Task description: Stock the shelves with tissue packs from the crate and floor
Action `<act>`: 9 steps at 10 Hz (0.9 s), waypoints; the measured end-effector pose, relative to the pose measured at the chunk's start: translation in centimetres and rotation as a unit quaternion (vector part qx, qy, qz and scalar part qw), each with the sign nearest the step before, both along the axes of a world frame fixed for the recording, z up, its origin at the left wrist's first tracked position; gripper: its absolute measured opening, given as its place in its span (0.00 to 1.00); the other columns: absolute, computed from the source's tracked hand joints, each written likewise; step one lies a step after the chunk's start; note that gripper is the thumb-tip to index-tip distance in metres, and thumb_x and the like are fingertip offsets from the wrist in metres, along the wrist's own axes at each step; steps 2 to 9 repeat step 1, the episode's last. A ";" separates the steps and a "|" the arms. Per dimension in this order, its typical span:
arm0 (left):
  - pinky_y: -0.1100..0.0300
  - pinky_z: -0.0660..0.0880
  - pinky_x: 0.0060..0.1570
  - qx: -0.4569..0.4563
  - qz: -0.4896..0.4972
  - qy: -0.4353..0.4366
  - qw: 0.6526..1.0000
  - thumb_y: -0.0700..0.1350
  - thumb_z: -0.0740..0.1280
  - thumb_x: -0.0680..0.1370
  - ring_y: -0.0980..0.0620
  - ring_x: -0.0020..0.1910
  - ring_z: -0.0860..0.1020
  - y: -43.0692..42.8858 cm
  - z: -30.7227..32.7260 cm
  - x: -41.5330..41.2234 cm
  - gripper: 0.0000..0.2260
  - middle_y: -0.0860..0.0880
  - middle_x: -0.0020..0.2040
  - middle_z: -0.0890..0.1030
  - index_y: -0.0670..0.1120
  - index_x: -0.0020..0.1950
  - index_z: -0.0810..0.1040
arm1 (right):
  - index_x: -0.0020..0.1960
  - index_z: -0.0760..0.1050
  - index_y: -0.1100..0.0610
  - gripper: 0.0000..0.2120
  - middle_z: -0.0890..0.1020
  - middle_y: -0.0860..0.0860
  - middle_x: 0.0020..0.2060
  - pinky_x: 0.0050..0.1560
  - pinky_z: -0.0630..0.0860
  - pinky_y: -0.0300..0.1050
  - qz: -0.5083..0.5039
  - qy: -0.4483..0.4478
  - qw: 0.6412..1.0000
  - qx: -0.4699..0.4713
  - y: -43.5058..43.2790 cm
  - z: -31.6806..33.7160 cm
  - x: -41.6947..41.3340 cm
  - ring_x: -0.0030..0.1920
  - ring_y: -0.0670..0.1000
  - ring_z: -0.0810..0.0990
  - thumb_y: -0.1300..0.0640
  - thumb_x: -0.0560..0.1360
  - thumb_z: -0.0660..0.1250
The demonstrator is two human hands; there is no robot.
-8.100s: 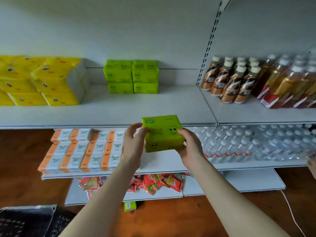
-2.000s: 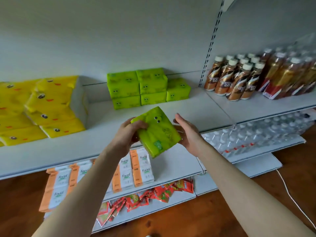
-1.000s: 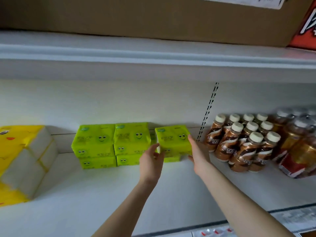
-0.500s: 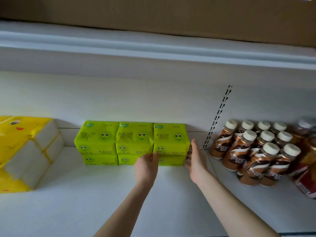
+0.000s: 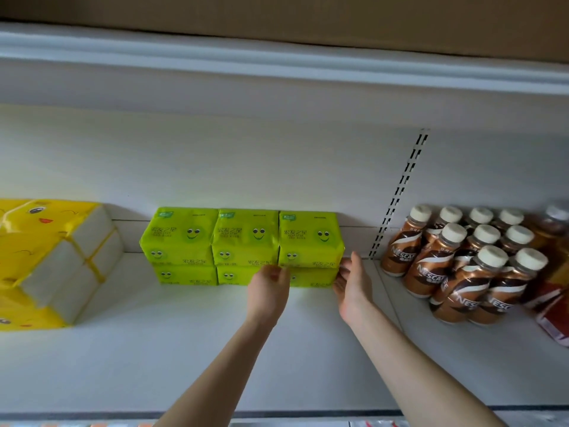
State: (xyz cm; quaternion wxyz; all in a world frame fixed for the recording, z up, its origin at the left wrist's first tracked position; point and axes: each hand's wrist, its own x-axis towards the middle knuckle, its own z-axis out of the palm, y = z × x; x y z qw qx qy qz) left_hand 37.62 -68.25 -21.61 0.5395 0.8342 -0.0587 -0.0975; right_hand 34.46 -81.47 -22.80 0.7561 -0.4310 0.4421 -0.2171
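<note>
Six green tissue packs stand at the back of the white shelf, against the rear panel, three side by side with three more on top. Each shows a smiling face on its front. The top right pack sits squarely on the lower right pack, its edges in line with its neighbours.

The left hand is in front of the lower row, where the middle and right packs meet. Its back faces the camera and its fingers are loosely bent against the fronts of the packs, gripping nothing. The right hand is at the right end of the stack, palm turned inward and fingers straight and relaxed. Its fingertips reach the lower corner of the top right pack, and whether they touch it cannot be told.

Left of the green packs, with a gap between, lie large yellow tissue bundles with a cartoon face. To the right, past a slotted upright, brown coffee bottles with cream caps stand grouped together — a red package lies beside them at the frame's edge. A cardboard box rests on the shelf above.
</note>
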 end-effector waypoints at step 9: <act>0.61 0.70 0.45 0.018 -0.011 0.009 1.000 0.41 0.63 0.77 0.45 0.51 0.78 1.1 -0.5 -0.1 0.09 0.44 0.50 0.82 0.40 0.54 0.77 | 0.45 0.76 0.61 0.13 0.78 0.55 0.42 0.38 0.68 0.43 -0.066 0.048 0.996 -0.032 0.2 -0.6 -0.6 0.34 0.49 0.72 0.52 0.78 0.59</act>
